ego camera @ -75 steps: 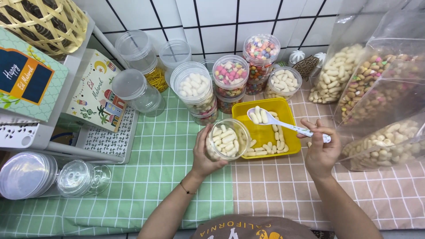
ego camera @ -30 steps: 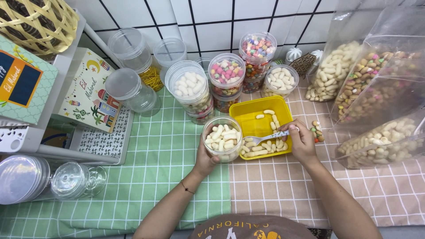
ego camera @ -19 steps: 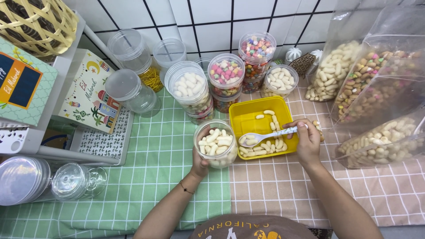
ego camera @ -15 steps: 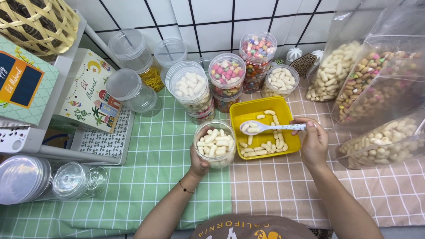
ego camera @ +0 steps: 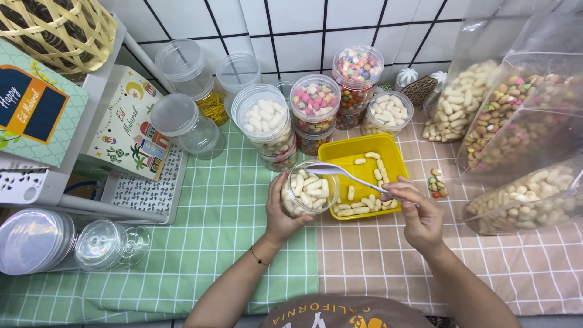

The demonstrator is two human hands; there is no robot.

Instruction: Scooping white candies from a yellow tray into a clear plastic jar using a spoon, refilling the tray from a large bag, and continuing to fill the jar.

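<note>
**Spoonful tipping into the tilted jar**

The step in hand, judging by the pose, is the emptying of a scoop: the white plastic spoon with a speckled handle is reaching from the four o'clock side, its bowl sitting at the rim of the small clear round plastic jar, which is already nearly full of pale finger-shaped biscuits. The next move seems to call for a steady tilt of the spoon, so that nothing is spilling past the rim onto the green checked cloth.

The left hand is wrapping the jar from its seven o'clock side, fingers curled closed around the wall, holding it tipped toward the spoon and lifted just beside the yellow square plastic tray. The right hand is pinching the spoon's handle end, fingers closed on it, at five o'clock of the tray.

More of the pale biscuits are lying loose in the tray, mostly along its near edge. At twelve o'clock of the jar, lidded jars of white and coloured sweets are standing stacked against the tiled wall. At three o'clock of the tray, a few coloured sweets are lying on the pink checked cloth.
</note>
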